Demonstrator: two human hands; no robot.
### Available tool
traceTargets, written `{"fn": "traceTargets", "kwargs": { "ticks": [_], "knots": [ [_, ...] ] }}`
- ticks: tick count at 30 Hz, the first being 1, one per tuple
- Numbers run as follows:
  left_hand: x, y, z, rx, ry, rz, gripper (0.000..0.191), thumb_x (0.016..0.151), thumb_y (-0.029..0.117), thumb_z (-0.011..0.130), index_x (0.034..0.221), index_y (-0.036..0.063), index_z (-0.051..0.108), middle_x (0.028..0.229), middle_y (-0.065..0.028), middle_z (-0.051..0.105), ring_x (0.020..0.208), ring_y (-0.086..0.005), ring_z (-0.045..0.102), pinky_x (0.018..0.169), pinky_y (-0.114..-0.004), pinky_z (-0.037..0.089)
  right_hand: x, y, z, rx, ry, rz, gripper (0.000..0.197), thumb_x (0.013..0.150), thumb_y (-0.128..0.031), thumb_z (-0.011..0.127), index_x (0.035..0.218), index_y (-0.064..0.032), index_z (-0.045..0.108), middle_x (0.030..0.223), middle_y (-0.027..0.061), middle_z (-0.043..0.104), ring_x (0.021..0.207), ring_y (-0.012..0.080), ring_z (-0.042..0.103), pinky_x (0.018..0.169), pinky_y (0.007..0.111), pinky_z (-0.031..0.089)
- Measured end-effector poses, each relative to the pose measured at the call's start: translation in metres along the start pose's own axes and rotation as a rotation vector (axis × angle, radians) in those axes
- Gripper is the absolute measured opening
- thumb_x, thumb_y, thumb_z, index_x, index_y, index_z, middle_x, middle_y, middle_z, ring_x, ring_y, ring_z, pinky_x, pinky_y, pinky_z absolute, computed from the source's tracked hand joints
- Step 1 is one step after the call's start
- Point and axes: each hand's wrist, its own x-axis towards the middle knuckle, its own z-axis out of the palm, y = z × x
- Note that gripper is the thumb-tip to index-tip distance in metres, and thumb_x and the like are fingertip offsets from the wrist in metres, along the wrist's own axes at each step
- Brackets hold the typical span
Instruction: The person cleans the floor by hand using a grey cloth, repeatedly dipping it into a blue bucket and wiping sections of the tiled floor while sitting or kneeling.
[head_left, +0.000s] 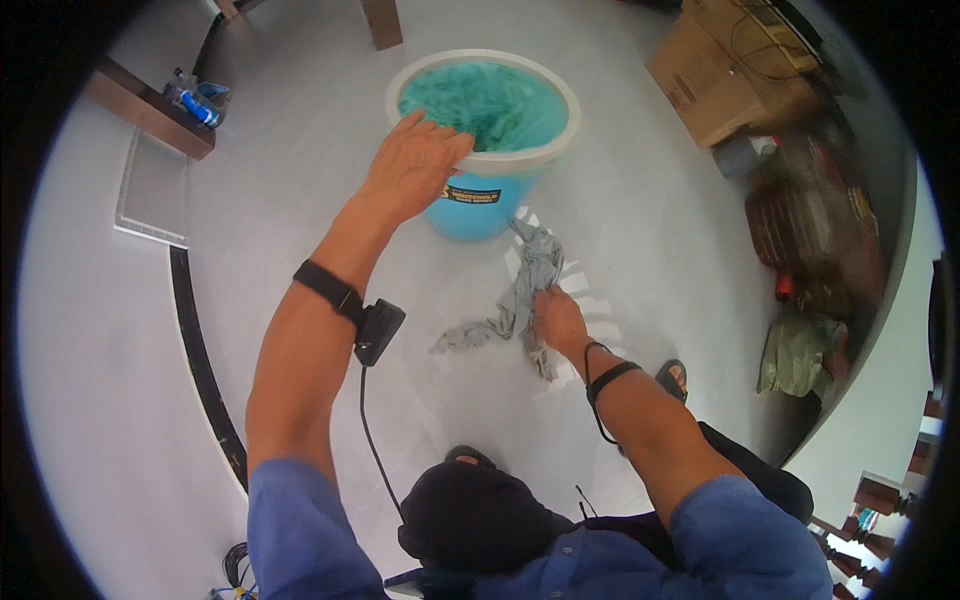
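A blue plastic bucket (484, 206) with a pale rim stands on the light floor ahead of me. Its open top shows a greenish, blurred inside. My left hand (424, 157) grips the near left part of the rim, fingers over the edge. Lower and to the right, my right hand (559, 319) is closed on a damp-looking grey cloth (536, 262). The cloth hangs or lies in loose folds below the bucket, with one tail stretched to the left; whether it rests fully on the floor I cannot tell.
A cardboard box (724, 75), dark bundled goods (795, 217) and a greenish plastic bag (796, 356) line the right side. At the left, plastic bottles (196, 101) lie by a brown wooden post (154, 112). A cable (371, 435) runs down from my left forearm. My sandalled feet are below.
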Motion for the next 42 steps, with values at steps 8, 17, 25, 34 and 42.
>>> {"fn": "traceTargets", "kwargs": {
  "ticks": [8,17,25,34,42],
  "knots": [
    [-0.017,0.031,-0.101,-0.285,-0.023,-0.072,0.019,0.084,0.006,0.074,0.094,0.0024,0.058,0.086,-0.0173,0.064,0.085,-0.0380,0.063,0.075,-0.044,0.051,0.022,-0.039,-0.067,1.215,0.353,0.168,0.041,0.080,0.005,0.070,0.119,-0.0004,0.060,0.101,0.0098,0.066,0.087,0.0224,0.064,0.074,0.038,0.055],
    [-0.010,0.039,-0.168,-0.540,0.102,-0.037,0.017,0.086,0.013,0.074,0.098,0.0061,0.064,0.082,-0.0152,0.064,0.078,-0.0334,0.062,0.073,-0.039,0.050,0.036,-0.024,-0.120,1.988,-0.042,0.144,0.046,0.100,-0.011,0.062,0.141,0.0022,0.049,0.131,0.0112,0.062,0.115,0.0217,0.062,0.097,0.035,0.055],
    [-0.015,0.035,-0.135,-0.440,0.306,-0.169,0.018,0.085,0.014,0.075,0.096,0.0056,0.064,0.083,-0.0142,0.066,0.080,-0.0356,0.063,0.073,-0.042,0.050,0.028,-0.064,-0.074,1.808,-0.288,0.154,0.050,0.090,0.005,0.058,0.140,0.0020,0.053,0.130,0.0095,0.064,0.115,0.0220,0.063,0.100,0.034,0.051],
    [-0.071,-0.054,-0.060,0.275,0.228,-0.192,0.010,0.082,0.005,0.069,0.088,0.0081,0.061,0.079,-0.0094,0.063,0.077,-0.0326,0.062,0.070,-0.047,0.045,-0.028,-0.076,-0.042,0.993,-0.207,0.013,0.071,0.076,0.017,0.043,0.142,-0.0025,0.057,0.126,0.0094,0.064,0.112,0.0213,0.062,0.100,0.028,0.047],
    [-0.106,-0.074,-0.028,0.224,0.092,-0.395,0.010,0.084,0.007,0.070,0.087,0.0084,0.060,0.085,-0.0102,0.065,0.086,-0.0330,0.063,0.078,-0.046,0.044,-0.034,-0.121,-0.059,0.814,-0.186,-0.239,0.071,0.073,0.017,0.047,0.138,-0.0071,0.060,0.119,0.0127,0.059,0.114,0.0291,0.057,0.101,0.032,0.045]
  ]
}}
